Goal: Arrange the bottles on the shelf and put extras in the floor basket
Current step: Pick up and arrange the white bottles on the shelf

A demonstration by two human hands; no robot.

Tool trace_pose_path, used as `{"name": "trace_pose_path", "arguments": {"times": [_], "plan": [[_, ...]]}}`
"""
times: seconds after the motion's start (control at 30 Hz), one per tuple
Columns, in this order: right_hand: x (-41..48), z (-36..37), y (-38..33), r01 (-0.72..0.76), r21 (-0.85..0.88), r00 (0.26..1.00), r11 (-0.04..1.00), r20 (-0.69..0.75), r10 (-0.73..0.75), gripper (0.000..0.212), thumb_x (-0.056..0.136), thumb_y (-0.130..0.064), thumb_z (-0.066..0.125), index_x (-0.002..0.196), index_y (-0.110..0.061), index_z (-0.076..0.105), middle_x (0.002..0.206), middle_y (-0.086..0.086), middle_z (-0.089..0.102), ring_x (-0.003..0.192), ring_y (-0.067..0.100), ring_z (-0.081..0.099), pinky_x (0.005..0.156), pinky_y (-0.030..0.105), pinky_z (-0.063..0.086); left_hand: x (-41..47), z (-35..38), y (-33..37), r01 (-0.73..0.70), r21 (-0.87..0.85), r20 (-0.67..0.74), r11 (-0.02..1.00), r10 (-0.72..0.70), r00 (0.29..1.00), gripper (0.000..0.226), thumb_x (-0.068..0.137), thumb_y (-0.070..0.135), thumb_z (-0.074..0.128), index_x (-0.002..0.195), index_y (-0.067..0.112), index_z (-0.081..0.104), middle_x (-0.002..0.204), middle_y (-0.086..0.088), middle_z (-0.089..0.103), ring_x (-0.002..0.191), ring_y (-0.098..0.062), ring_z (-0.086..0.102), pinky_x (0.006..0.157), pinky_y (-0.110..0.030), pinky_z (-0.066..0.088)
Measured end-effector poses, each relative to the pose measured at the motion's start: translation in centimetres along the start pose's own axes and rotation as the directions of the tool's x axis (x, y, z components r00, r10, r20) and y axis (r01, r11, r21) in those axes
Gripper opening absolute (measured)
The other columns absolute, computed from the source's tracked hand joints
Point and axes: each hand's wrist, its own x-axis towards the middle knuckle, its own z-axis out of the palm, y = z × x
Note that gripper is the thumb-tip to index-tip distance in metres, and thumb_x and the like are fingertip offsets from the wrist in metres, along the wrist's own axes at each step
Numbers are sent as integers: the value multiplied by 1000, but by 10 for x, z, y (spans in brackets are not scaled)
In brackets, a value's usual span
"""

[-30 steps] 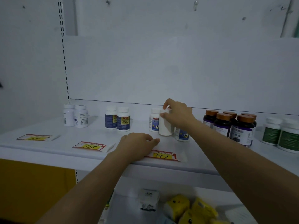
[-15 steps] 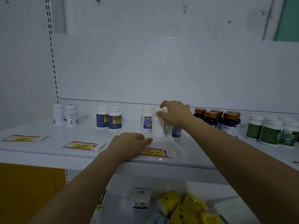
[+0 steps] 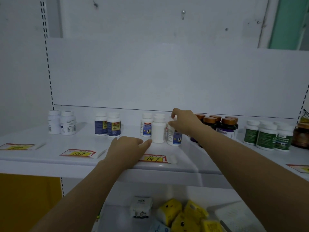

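Note:
On the white shelf (image 3: 50,158), a plain white bottle (image 3: 158,129) stands free in the middle group, beside a white bottle with a blue label (image 3: 174,138) and another like it (image 3: 146,125). My right hand (image 3: 185,122) reaches over the blue-labelled bottle on the right, thumb and fingers curled round its cap. My left hand (image 3: 129,146) rests flat on the shelf, its fingertips next to the base of the plain white bottle. No basket is in view.
Further bottle groups line the back: two white (image 3: 61,122), two blue-labelled (image 3: 107,124), dark ones with brown caps (image 3: 227,126), green-labelled (image 3: 265,136), an amber jar (image 3: 302,134). Price tags (image 3: 153,158) lie along the front edge. Yellow packets (image 3: 184,215) sit on the lower shelf.
My right hand has let go of the plain white bottle and shifted right onto the blue-labelled one. My left hand slid slightly forward toward the plain bottle's base.

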Motion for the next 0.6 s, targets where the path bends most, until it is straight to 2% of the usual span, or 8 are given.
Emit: {"name": "trace_pose_path", "arguments": {"times": [0.13,0.23,0.27,0.33,0.4,0.47,0.53,0.6], "plan": [[-9,-22,-4,43,114,999,993,-36,-40,29,94,-28,51,122,-17,50,115,12,54,95,25,57,82,36,52,5,0,-1,-11,90,-165,996,26,986,57,94,59,23,132,27,53,129,2,59,120,-19,49,106,-41,33],[-14,-44,-11,115,243,991,963,-92,-95,32,92,-29,56,122,-20,52,116,10,55,93,22,56,75,29,50,0,-6,11,-58,70,-245,996,74,967,59,92,61,30,129,23,55,127,1,60,121,-17,48,108,-37,28],[-16,-50,-14,136,286,989,948,-100,-112,35,91,-30,58,125,-20,51,115,9,55,93,20,55,69,24,47,0,-10,15,-82,10,-258,997,82,963,60,91,61,34,130,22,54,128,-1,59,120,-17,49,107,-37,31],[-18,-59,-21,156,382,986,911,-111,-122,44,89,-31,62,130,-20,49,112,4,52,95,17,53,61,16,41,0,-20,29,-126,-229,-226,965,73,971,58,89,56,46,136,21,48,133,-1,56,120,-19,50,101,-34,36],[-21,-64,-26,171,479,985,861,-116,-131,49,86,-32,66,130,-19,49,112,1,54,94,15,55,63,17,43,1,-28,44,-130,-534,-143,836,62,988,59,88,44,58,141,23,39,140,2,49,123,-17,49,96,-28,37],[-24,-66,-29,192,546,981,815,-108,-158,49,85,-32,68,128,-20,50,114,2,58,91,13,59,73,23,50,3,-33,55,-107,-734,-99,670,50,994,60,87,33,63,140,24,36,141,3,47,123,-16,48,96,-28,37],[-26,-67,-26,193,592,981,783,-95,-170,49,84,-31,69,128,-21,50,115,3,58,95,15,62,85,32,54,4,-34,60,-101,-800,-111,591,19,994,57,87,28,64,137,22,38,139,1,48,120,-16,49,96,-29,38],[-29,-65,-22,182,608,983,773,-86,-163,50,84,-34,68,129,-22,49,117,4,58,97,17,63,90,36,54,6,-31,62,-110,-795,-146,597,-13,989,51,85,26,66,130,20,42,134,1,52,109,-13,51,90,-26,40]]}}
